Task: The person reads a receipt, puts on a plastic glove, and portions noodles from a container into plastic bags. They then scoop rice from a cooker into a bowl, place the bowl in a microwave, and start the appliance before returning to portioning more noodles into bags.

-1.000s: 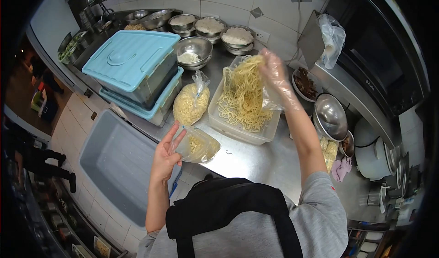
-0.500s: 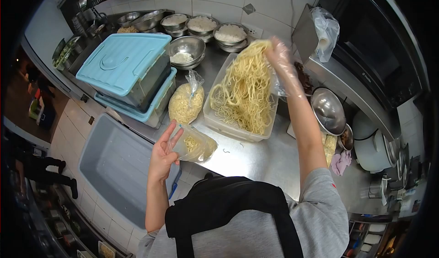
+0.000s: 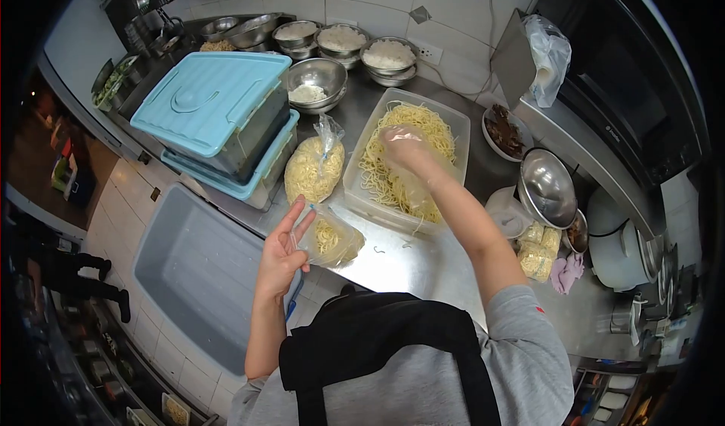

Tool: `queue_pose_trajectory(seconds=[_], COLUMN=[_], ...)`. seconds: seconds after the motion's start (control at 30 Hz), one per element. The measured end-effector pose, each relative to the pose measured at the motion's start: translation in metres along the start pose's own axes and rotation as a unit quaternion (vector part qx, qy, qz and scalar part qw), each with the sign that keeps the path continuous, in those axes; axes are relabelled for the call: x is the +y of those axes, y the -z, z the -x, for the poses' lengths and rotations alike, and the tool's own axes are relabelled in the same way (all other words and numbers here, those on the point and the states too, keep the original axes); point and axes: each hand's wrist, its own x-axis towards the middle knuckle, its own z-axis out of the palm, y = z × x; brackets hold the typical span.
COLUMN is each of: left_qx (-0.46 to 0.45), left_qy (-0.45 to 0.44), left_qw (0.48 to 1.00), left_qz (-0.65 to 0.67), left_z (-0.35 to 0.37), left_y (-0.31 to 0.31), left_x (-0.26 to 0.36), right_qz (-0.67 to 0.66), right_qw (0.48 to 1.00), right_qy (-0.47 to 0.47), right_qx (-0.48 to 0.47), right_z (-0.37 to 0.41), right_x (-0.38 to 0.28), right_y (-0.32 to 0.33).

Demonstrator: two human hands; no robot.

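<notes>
My left hand holds a clear plastic bag by its mouth, with two fingers stretched up along the rim and the thumb beside them. Some yellow noodles lie inside that bag, which hangs at the counter's front edge. Under a clear plastic glove, my right hand is curled down into a pile of yellow noodles; its fingertips are hidden. The pile sits in a translucent rectangular tub. Left of the tub stands a knotted bag of noodles.
Stacked blue-lidded boxes stand at the left. Below them is a large grey bin. Metal bowls, several with white food, line the wall. A bowl of dark food, a steel bowl and a pink cloth are at right.
My right hand has come down and left from above the tub's far right corner, bringing the lifted noodles down into the tub. My left hand still holds the bag in nearly the same place.
</notes>
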Motion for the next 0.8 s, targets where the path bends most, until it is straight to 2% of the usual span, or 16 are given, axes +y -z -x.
queue_pose_trajectory(seconds=[0.07, 0.2, 0.27, 0.3, 0.37, 0.47, 0.53, 0.6, 0.73, 0.8], left_qx=[0.005, 0.010, 0.014, 0.014, 0.009, 0.006, -0.006, -0.012, -0.027, -0.029], left_qy=[-0.011, -0.006, 0.002, 0.000, 0.001, 0.000, 0.001, 0.004, 0.005, 0.007], left_qw=[1.000, 1.000, 1.000, 1.000, 1.000, 1.000, 1.000, 1.000, 1.000, 1.000], left_qz=[-0.005, 0.008, 0.017, 0.019, 0.020, 0.016, 0.012, 0.009, -0.004, -0.009], left_z=[0.002, 0.012, 0.015, 0.016, 0.016, 0.013, 0.012, 0.010, 0.007, 0.008], left_y=[-0.002, 0.003, 0.005, 0.007, 0.005, 0.004, 0.007, 0.007, 0.001, 0.000], left_x=[-0.002, -0.003, -0.005, -0.006, -0.006, -0.003, -0.005, -0.004, -0.004, -0.004], right_qz=[0.064, 0.101, -0.085, -0.084, -0.097, -0.035, -0.006, 0.106, 0.101, -0.071], right_qw=[0.996, 0.994, 0.985, 0.985, 0.995, 0.998, 0.990, 0.963, 0.975, 0.989], right_qy=[-0.067, -0.047, -0.051, -0.053, -0.010, -0.012, 0.112, 0.241, 0.193, 0.105], right_qx=[-0.019, -0.019, 0.141, 0.138, -0.026, -0.046, -0.084, 0.049, 0.044, 0.078], right_z=[0.000, -0.040, -0.053, -0.047, -0.026, 0.022, 0.046, 0.076, 0.063, 0.042], right_x=[0.015, 0.071, 0.091, 0.088, 0.074, 0.059, 0.061, 0.030, 0.025, 0.039], right_y=[-0.001, -0.025, -0.020, -0.010, 0.039, 0.064, 0.039, 0.001, -0.019, 0.002])
